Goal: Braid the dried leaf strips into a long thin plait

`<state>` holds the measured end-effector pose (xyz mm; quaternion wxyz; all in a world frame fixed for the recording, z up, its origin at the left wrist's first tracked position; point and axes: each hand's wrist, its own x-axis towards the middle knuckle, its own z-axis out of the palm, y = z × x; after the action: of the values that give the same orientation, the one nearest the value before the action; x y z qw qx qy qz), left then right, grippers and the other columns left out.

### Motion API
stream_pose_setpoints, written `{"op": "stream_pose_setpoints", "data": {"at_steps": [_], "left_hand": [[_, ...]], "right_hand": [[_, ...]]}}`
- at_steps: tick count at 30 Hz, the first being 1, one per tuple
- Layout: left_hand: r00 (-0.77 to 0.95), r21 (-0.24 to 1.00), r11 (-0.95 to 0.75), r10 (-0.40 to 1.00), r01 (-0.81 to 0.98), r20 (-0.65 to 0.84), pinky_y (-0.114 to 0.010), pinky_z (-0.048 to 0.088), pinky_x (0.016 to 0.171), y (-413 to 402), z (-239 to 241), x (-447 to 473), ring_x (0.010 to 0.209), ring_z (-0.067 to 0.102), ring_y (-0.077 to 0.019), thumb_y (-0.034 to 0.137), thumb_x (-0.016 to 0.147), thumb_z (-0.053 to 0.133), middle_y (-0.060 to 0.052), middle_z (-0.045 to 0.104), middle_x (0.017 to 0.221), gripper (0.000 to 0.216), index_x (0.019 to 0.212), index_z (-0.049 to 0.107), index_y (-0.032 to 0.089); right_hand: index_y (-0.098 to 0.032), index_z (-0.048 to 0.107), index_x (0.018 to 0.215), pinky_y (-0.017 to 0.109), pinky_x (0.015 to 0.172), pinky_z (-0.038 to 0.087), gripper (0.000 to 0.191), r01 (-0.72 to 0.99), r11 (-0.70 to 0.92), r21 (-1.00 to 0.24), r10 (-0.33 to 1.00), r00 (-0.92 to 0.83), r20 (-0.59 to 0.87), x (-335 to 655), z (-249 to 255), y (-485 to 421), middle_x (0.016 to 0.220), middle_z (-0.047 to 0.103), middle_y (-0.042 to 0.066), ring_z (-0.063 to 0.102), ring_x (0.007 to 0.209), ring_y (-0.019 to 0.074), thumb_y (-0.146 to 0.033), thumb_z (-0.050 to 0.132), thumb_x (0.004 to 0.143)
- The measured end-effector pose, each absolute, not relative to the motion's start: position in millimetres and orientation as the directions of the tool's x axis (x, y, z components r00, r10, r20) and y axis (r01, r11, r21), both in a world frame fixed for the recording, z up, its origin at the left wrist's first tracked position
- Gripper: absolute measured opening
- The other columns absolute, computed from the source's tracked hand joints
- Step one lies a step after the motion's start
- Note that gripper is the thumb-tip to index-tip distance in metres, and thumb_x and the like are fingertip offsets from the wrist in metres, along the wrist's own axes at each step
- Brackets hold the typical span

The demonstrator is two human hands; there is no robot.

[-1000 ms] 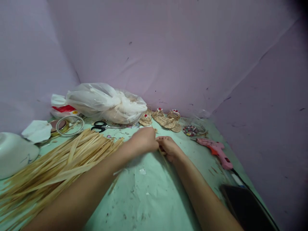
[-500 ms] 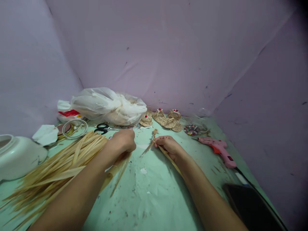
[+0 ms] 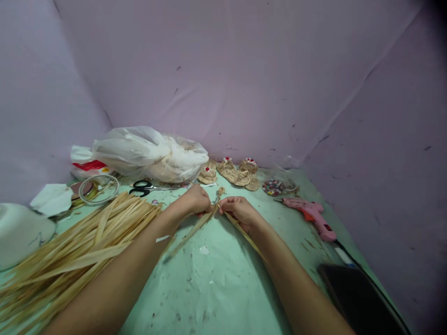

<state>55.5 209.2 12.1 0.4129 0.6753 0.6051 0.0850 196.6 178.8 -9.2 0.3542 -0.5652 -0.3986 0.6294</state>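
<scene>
A short braid of dried plant fibre [image 3: 220, 191] stands up between my two hands, with loose strips hanging from its lower end. My left hand [image 3: 198, 200] is closed on a pale strip [image 3: 192, 232] that trails down toward me, its fingertips close beside the braid. My right hand [image 3: 240, 211] pinches the braid's lower end between thumb and finger, and another strip [image 3: 246, 235] runs from there under the palm and along the wrist. Left of my left forearm lies a thick bundle of dry strips [image 3: 94, 242].
Along the back are a tied plastic bag [image 3: 150, 156], small woven slippers with red beads [image 3: 233, 174] and black-handled scissors [image 3: 141, 188]. A pink glue gun [image 3: 310, 211] and a dark phone-like slab [image 3: 359, 298] lie right. At left are a tape roll [image 3: 82, 190] and a white pot [image 3: 24, 235].
My left hand has moved right, from beside the bundle to the braid, bringing a strip with it. My right hand keeps its pinch. The whole view has shifted slightly.
</scene>
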Motion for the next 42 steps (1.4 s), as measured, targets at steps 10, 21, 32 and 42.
{"op": "stream_pose_setpoints", "data": {"at_steps": [10,21,32,42], "left_hand": [[0.222,0.747,0.211,0.873,0.631,-0.434,-0.018,0.023,0.035,205.6,18.8,56.5,0.033,0.035,-0.0071,0.020,0.054,0.056,0.004,0.040,0.034,0.008,0.059,0.057,0.013],[0.153,0.630,0.039,0.957,0.775,-0.247,-0.020,0.028,0.041,216.4,11.2,45.9,0.041,0.040,-0.0085,0.016,0.053,0.055,0.002,0.046,0.041,0.009,0.058,0.061,0.011],[0.301,0.872,0.291,0.856,0.393,-0.421,-0.017,0.016,0.034,206.1,10.5,60.9,0.029,0.025,-0.0034,0.018,0.062,0.056,0.007,0.035,0.031,0.009,0.056,0.051,0.013],[0.400,0.855,0.395,0.762,0.337,-0.510,-0.015,0.020,0.028,202.4,6.3,65.5,0.029,0.036,-0.0034,0.014,0.069,0.049,0.001,0.056,0.050,0.009,0.062,0.044,0.015]], "right_hand": [[-0.014,0.056,0.049,0.020,0.034,0.014,0.004,0.024,-0.388,-0.921,0.915,-0.113,-0.388,195.9,-18.5,182.6,0.031,0.041,-0.006,0.026,0.029,0.0044,-0.014,0.052,0.051],[-0.014,0.056,0.050,0.019,0.032,0.017,0.002,0.007,-0.405,-0.914,0.910,-0.090,-0.404,195.9,-15.2,181.3,0.033,0.045,-0.005,0.029,0.028,0.0043,-0.014,0.053,0.050],[-0.014,0.054,0.049,0.019,0.034,0.026,0.004,-0.104,-0.476,-0.873,0.875,-0.155,-0.459,198.1,-1.7,177.3,0.034,0.049,-0.004,0.037,0.030,0.0060,-0.010,0.052,0.048],[-0.014,0.054,0.057,0.017,0.033,0.020,0.003,-0.035,-0.419,-0.907,0.900,-0.151,-0.410,197.9,-12.9,181.0,0.045,0.057,-0.001,0.040,0.034,0.0053,-0.013,0.054,0.054]]}}
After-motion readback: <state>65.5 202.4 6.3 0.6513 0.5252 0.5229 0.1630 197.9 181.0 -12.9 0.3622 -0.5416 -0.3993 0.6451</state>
